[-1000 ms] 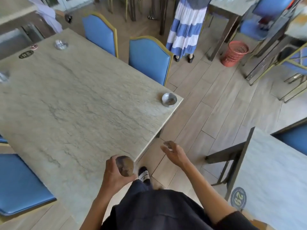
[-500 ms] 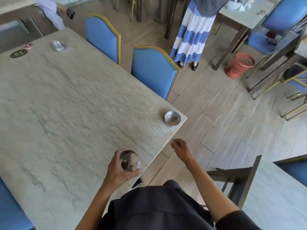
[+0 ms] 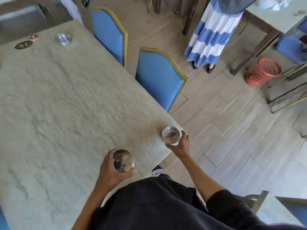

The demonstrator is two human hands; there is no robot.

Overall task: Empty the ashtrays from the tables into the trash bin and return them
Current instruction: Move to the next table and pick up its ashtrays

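Note:
My left hand point(image 3: 113, 170) grips a round metal ashtray point(image 3: 123, 161) with ash in it, held just above the near edge of the marble table point(image 3: 66, 105). A second metal ashtray point(image 3: 171, 135) with ash sits at the table's right corner. My right hand point(image 3: 181, 146) has its fingers curled around that ashtray's near rim, touching it. A third ashtray point(image 3: 63, 39), clear glass, stands at the far end of the table. The red mesh trash bin point(image 3: 263, 71) stands on the floor at the right, beside another table's leg.
Two blue chairs point(image 3: 157, 77) are pushed against the table's far side. A person in a blue-and-white striped skirt point(image 3: 211, 35) stands between the chairs and the bin. Another table corner point(image 3: 272, 211) is at the lower right, and wooden floor point(image 3: 232, 130) lies between.
My right hand has reached forward from the open floor space to the corner ashtray and closed around it. My left hand still holds its ashtray. The view has moved closer to the table.

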